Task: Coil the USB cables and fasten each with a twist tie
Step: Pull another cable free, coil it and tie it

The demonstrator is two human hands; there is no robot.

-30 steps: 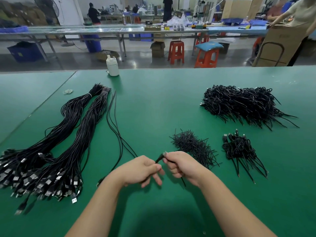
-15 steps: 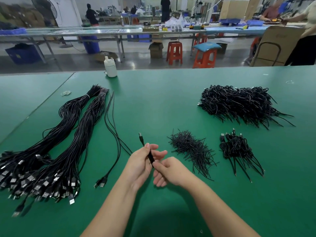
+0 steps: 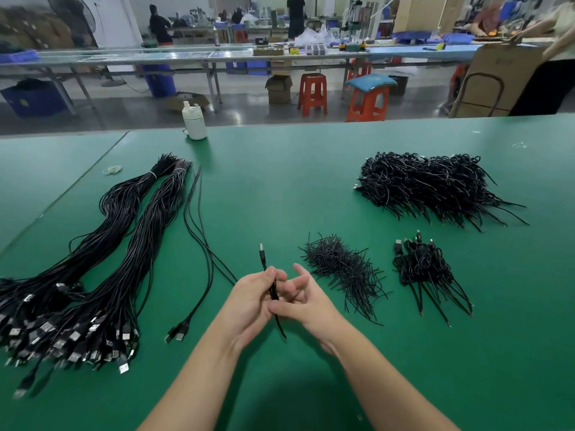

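USB cable (image 3: 270,283) held above the near-centre of the green table (image 3: 280,188), between both hands. Long axis runs near-to-far, almost upright in view: plug end sticks out past the far side of the grip, a short tail hangs out the near side, toward the person. Left hand (image 3: 252,301) curled round the cable's middle, fingers closed on it. Right hand (image 3: 300,298) just beside and touching the left; thumb and a finger look pinched on the cable at the near end of the grip, other fingers spread loosely. Left hand carries the hold; right is the freer one for winding.

Judgement: coiling barely begun; no loop visible yet.

Twist tie pile (image 3: 339,269) lies just right of the right hand, the nearer hand to it. Further right, small heap of finished coils (image 3: 426,269); far right, large heap (image 3: 429,185). Left: two long uncoiled bundles (image 3: 102,259), plus loose cables (image 3: 199,244).

Hidden: the cable's run inside the palms; whether its remainder trails behind the left wrist cannot be told. No tie visible in either hand.
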